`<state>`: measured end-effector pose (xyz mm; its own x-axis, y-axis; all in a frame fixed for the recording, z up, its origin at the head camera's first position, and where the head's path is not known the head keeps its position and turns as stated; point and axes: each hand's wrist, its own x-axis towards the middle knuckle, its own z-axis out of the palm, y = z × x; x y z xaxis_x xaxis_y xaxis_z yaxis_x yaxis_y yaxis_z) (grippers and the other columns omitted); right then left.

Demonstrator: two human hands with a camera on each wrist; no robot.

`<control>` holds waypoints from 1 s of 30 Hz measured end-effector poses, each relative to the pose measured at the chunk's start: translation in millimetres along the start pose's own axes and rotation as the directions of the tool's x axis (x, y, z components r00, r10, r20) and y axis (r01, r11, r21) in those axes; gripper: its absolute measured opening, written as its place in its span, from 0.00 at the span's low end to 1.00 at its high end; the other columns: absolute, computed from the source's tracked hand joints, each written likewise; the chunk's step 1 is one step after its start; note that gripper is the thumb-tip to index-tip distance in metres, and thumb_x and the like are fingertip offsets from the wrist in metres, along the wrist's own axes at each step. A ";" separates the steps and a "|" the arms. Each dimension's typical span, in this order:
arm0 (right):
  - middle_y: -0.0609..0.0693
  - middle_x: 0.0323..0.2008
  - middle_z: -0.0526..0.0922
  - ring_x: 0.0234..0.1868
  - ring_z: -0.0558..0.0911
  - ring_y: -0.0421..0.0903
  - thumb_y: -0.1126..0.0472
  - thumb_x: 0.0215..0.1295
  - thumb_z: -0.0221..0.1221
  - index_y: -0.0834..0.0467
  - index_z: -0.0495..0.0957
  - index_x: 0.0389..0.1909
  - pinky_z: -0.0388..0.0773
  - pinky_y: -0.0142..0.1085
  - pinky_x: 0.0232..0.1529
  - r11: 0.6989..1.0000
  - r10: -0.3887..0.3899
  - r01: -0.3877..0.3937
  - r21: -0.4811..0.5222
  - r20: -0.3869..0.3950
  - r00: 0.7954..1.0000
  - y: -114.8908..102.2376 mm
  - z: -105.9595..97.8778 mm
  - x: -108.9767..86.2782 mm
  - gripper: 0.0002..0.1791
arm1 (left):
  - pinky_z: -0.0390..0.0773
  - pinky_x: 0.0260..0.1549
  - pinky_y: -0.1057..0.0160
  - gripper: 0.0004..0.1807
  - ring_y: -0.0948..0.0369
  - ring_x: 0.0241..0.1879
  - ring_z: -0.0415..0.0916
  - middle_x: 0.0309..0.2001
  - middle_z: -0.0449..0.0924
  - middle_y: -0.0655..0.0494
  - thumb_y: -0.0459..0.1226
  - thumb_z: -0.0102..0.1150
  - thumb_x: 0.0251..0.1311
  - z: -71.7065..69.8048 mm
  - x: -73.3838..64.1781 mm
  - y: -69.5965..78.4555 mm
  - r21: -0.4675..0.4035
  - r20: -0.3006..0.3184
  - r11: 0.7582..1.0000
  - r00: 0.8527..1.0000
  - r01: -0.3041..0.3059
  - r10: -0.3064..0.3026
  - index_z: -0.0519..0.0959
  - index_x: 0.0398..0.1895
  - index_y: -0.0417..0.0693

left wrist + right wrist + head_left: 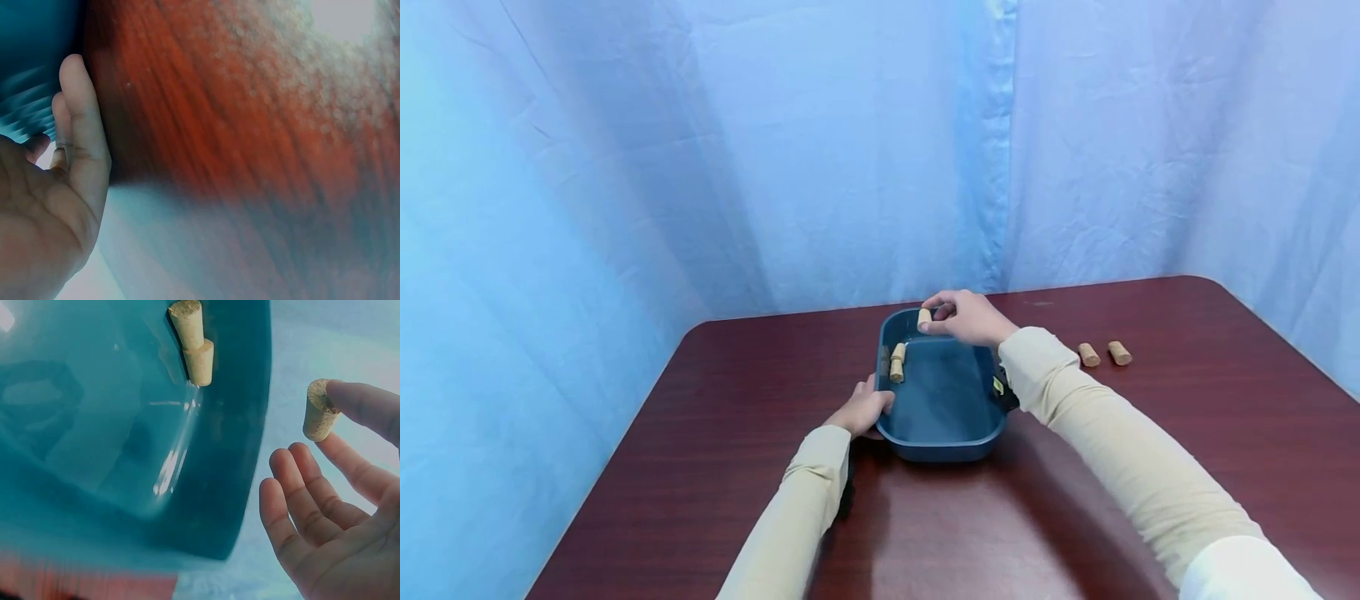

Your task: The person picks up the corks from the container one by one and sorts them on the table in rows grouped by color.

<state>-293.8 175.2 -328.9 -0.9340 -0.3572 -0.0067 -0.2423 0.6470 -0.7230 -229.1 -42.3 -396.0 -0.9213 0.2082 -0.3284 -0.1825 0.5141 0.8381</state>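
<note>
Between thumb and index finger, my right hand pinches a tapered cork stopper over the far end of a blue rectangular tray. In the right wrist view this cork is pinched at its ends, and the other fingers are spread loosely. My left hand holds the tray's left side, with the thumb over the rim. The left wrist view shows the fingers of this hand along the tray's outside. Two corks lie end to end inside, against the left wall.
Two more corks lie on the dark red wooden table, right of the tray and beyond the right forearm. A dark object with a yellow-green mark is partly hidden at the tray's right side. Pale blue curtains hang behind the table.
</note>
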 end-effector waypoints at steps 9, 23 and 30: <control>0.61 0.56 0.79 0.58 0.76 0.59 0.52 0.72 0.61 0.59 0.75 0.67 0.74 0.56 0.58 1.000 -0.017 0.017 -0.002 -0.037 0.999 8.3 -26.2 -21.0 0.27 | 0.73 0.29 0.57 0.44 0.44 0.48 0.66 0.63 0.51 0.39 0.34 0.42 0.52 0.6 0.3 0.3 -0.001 0.006 1.000 1.000 -0.002 0.002 0.49 0.78 0.40; 0.63 0.59 0.77 0.60 0.76 0.60 0.47 0.72 0.60 0.60 0.73 0.67 0.72 0.59 0.58 0.998 0.004 -0.006 -0.056 -0.038 0.999 35.2 -57.5 -61.5 0.29 | 0.74 0.29 0.57 0.46 0.44 0.48 0.67 0.64 0.51 0.39 0.34 0.42 0.52 2.0 2.2 -0.2 0.003 0.007 1.000 1.000 -0.001 0.001 0.47 0.79 0.40; 0.64 0.59 0.77 0.60 0.77 0.60 0.45 0.70 0.61 0.59 0.73 0.67 0.73 0.58 0.56 0.995 0.022 -0.027 -0.093 -0.047 0.999 56.6 -68.5 -79.3 0.32 | 0.74 0.29 0.57 0.41 0.44 0.47 0.67 0.61 0.52 0.39 0.34 0.42 0.51 3.3 1.5 1.3 0.005 -0.002 1.000 1.000 -0.003 0.003 0.53 0.74 0.40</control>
<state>-251.5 286.4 -322.0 -0.9505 -0.3105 0.0096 -0.2406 0.7162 -0.6551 -229.6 -38.6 -396.9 -0.9227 0.2080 -0.3246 -0.1776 0.5179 0.8368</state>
